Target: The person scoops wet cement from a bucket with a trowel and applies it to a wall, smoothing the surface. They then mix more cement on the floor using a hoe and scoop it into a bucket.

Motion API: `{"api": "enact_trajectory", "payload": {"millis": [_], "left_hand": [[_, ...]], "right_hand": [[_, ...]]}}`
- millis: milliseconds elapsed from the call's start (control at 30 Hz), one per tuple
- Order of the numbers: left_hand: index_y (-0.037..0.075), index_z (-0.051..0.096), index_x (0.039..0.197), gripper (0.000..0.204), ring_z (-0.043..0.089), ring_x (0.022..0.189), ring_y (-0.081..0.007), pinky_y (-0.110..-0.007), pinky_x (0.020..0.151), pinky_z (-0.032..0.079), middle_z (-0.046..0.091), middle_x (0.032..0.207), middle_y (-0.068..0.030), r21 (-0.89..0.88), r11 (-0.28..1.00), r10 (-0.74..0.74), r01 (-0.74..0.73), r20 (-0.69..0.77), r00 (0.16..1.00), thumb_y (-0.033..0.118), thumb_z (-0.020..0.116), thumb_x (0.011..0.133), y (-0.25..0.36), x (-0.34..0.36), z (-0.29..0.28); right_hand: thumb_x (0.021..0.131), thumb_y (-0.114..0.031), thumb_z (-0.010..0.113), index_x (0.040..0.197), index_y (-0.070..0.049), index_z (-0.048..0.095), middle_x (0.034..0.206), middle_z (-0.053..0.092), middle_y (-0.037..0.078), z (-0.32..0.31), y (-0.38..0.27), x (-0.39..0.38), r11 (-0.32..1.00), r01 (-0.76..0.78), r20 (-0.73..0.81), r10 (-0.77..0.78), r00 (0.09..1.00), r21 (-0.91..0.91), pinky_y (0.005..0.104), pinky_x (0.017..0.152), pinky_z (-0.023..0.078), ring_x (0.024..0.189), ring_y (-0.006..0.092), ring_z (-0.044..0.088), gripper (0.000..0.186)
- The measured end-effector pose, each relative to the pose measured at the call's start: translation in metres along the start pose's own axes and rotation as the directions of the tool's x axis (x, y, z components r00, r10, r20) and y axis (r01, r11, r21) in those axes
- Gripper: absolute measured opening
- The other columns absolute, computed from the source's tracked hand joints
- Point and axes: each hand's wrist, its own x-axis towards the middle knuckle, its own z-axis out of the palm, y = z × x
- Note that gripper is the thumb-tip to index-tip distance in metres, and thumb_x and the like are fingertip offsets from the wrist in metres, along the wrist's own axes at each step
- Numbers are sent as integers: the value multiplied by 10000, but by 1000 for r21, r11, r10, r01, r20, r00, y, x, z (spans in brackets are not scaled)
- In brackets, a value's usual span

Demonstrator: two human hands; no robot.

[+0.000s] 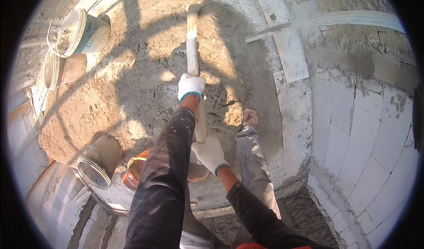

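A hoe with a long, pale wooden handle [192, 57] reaches away from me over a bed of wet grey-brown mortar [150, 87]. Its far end bends into the mortar at the top, where the blade is mostly hidden. My left hand [191, 86], in a white knit glove with a teal cuff, is closed around the middle of the handle. Nearer to me, my right hand [208, 154], gloved alike, grips the handle close to its butt end. My foot in a sandal [249, 117] stands on the mortar to the right of the handle.
Buckets stand to the left: a white one [95, 34] with a handle, another [53, 70] behind it, a grey one [99, 160] tipped over. An orange bucket [138, 163] sits partly behind my left arm. A long board [331, 21] lies at right, above a white block wall [353, 138].
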Motion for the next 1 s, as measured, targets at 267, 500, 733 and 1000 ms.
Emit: {"api": "enact_trajectory", "payload": {"millis": [267,500,733,1000], "left_hand": [[1,688,1257,473,798,1057,-392,-472,938,626,794,1135,-256,35,999,4,-5,31,1000,246,758,859,-132,-109,-49],[8,695,1185,454,808,935,-343,-448,834,628,798,987,-202,-142,989,-30,42,83,996,258,812,824,-284,-198,-77],[18,693,1174,484,798,939,-362,-459,863,615,794,981,-194,-352,936,-69,29,-102,992,288,849,804,-296,-228,-133],[-89,588,1251,509,711,764,-299,-425,695,590,717,963,-161,-889,452,53,-72,-53,997,85,831,838,-251,-253,-143]], "right_hand": [[879,-188,765,1127,2,677,829,735,91,95,69,-120,936,-168,127,134,983,310,368,587,586,685,187,735,325],[868,-292,827,1245,-4,656,983,781,234,194,184,-210,986,-3,-33,-3,999,-167,552,848,592,958,478,759,504],[922,-193,767,1277,-18,644,835,709,85,167,166,-230,998,-57,340,41,939,38,372,635,588,670,195,693,414],[1007,-308,678,1229,-90,586,812,592,1,73,12,-275,932,131,218,-58,974,-339,317,501,544,605,109,598,324]]}}
